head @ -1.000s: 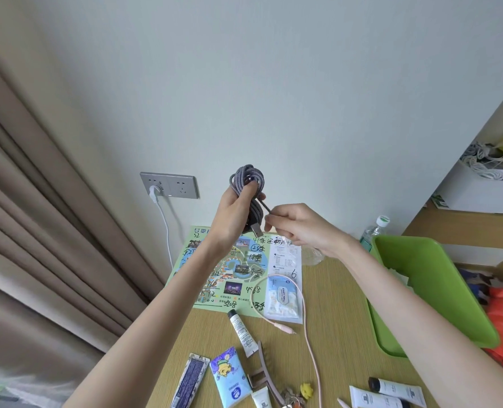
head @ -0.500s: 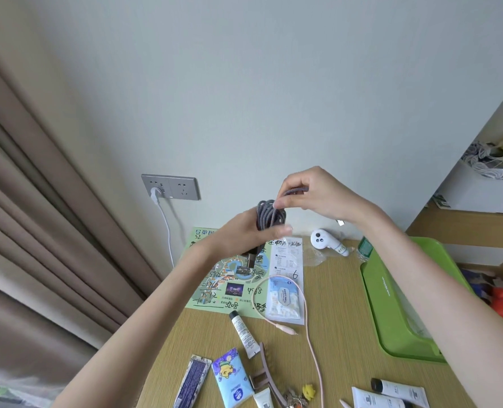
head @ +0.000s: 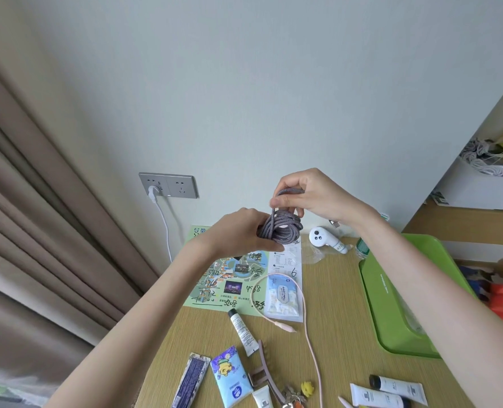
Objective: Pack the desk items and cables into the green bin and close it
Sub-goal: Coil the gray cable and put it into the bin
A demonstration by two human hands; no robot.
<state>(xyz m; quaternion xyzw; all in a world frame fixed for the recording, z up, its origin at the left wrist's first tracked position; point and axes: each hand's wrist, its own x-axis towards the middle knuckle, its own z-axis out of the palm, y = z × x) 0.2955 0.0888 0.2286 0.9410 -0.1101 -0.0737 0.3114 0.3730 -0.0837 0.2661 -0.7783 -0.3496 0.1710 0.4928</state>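
- Coil of grey cable (head: pixel 279 229) is held in the air above the back of the bench (head: pixel 332 325). It is well apart from the green bin (head: pixel 391 304), which is seen open at the right side of the bench.
- The left hand (head: pixel 238 235) is curled round the bundled loops, with the thumb laid along the underside. The fingers are mostly hidden behind the coil.
- The right hand (head: pixel 309 195) is closed in a pinch on the free strand, which is led up from the coil and arched over it.
- The grey cable is judged to be light and limp, and its woven braid should give a sure, non-slippery hold.
- Some spring is to be expected in the loops. If the grip is eased before the free strand is wrapped and tucked, the coil is likely to fall open.
- The best hold is judged to be across all the loops at once, at the wrapped middle. If it is lifted by one strand or one end, the bundle would be pulled apart.
- Little fragility is expected. Only the plug ends need to be spared from sharp bending.
- A thin pink cable (head: pixel 309 340) is left uncoiled on the bench, and it is judged to be softer and more prone to tangling.
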